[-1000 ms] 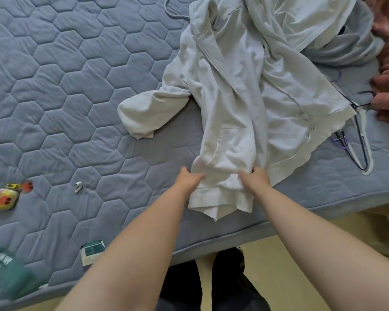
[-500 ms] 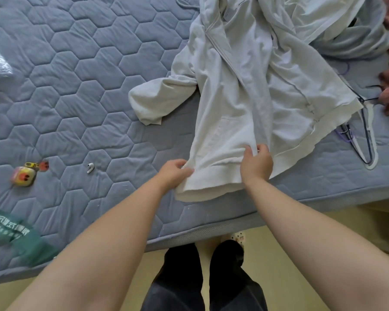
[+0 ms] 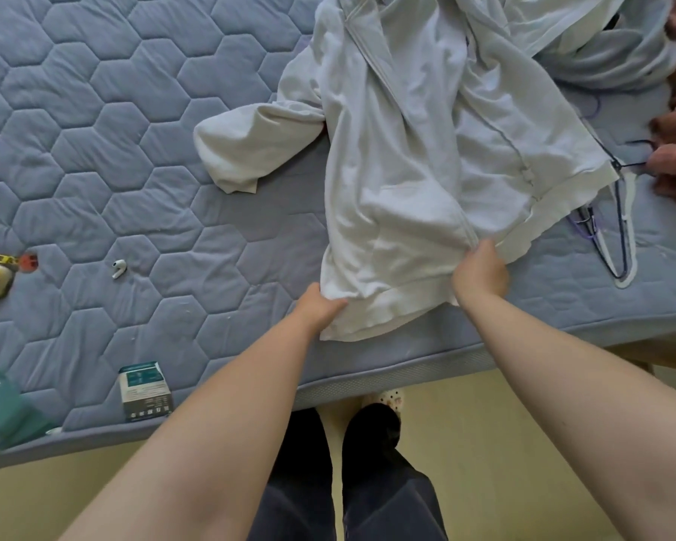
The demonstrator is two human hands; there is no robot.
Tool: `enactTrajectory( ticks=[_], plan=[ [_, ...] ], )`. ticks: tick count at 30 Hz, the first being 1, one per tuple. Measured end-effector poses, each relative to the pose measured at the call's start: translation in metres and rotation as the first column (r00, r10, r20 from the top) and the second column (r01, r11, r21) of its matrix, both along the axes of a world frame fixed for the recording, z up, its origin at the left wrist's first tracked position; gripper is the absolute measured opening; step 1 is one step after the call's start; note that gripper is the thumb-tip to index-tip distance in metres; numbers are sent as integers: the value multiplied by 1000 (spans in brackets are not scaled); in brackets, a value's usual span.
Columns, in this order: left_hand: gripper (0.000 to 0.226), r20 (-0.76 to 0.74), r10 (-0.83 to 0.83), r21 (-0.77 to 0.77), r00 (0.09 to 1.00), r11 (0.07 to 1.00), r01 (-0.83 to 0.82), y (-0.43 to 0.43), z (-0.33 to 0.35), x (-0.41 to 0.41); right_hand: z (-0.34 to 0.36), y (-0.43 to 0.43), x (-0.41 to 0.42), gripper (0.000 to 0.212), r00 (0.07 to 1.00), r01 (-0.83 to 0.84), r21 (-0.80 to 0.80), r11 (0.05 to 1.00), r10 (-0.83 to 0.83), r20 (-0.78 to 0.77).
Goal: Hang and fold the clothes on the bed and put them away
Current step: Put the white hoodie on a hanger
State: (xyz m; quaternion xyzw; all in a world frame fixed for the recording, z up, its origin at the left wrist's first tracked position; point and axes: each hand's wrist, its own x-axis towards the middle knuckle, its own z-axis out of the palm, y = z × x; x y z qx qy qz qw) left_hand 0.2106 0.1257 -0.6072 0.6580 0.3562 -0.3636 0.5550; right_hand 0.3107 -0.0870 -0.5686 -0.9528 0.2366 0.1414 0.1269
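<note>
Hoodie point(image 3: 406, 169) first: it's white, zip open, and lies rumpled on the bed point(image 3: 133, 150) with the hem toward us, close to the mattress edge. One sleeve point(image 3: 250, 146) flops out to the left, and the top runs out of view under more pale clothes.

What we reckon could go wrong:
- If we tug the hem any further our way, the bottom probably slides off the edge and drags the rest after it.
- The hangers point(image 3: 621, 228) lie just beside the right hem corner, with one partly tucked under it. A sideways pull could catch a hook in the fabric.
- That pile on the top end will likely come along or pin it, so the hoodie stretches out crooked.
- The sleeve is bunched up and may get trapped under the body if we flatten too fast.

Hands now. Both bare arms reach forward and down over the bed edge. Our left hand point(image 3: 321, 304) grips the left hem corner, thumb on top and fingers curled under the cloth. Our right hand point(image 3: 481, 273) is at the zip edge just above the hem band, fingers closed in a pinch on it. They're mostly hidden behind the back of the hand.
</note>
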Motion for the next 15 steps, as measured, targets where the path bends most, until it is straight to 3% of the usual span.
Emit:
enactTrajectory(
  ticks=[3, 7, 10, 13, 15],
  plan=[
    [42, -24, -37, 87, 999, 995, 39, -11, 1, 7, -11, -12, -7, 50, 952, 127, -58, 990, -138, -273],
    [35, -108, -28, 350, 994, 935, 64, -1, 4, 8, -16, -5, -29, 64, 938, -131, 77, 988, 149, -312],
    [38, -204, -12, 529, 979, 840, 121, 19, 6, 4, -15, 1, -37, 64, 898, -165, 202, 965, 231, -373],
    [50, -141, -306, 688, 942, 654, 315, 13, 11, 7, -15, -8, -32, 55, 922, -98, 250, 963, 182, -343],
    [57, 7, -503, 773, 864, 551, 315, -6, 14, 14, -17, -21, -27, 54, 936, -34, 280, 959, 129, -328]
  ],
)
